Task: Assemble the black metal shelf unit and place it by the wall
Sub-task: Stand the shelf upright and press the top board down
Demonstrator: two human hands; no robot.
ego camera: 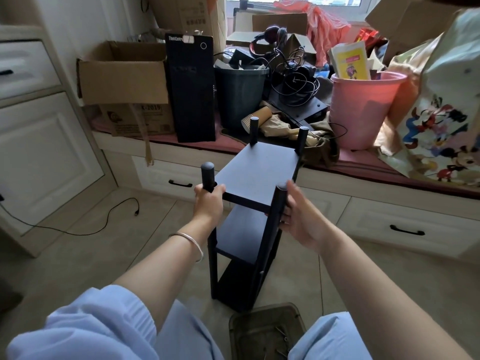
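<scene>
Nearest, left hand (209, 197) clenches a corner post of the black shelf unit (255, 175); right hand (296, 214), fingers straight, presses the opposite post; rigid, probably light; posts give surest hold.

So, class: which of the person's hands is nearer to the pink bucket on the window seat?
Right. The right hand, on the shelf unit's near right post, lies below-left of the pink bucket; the left hand grips the near left post, farther left.
</scene>
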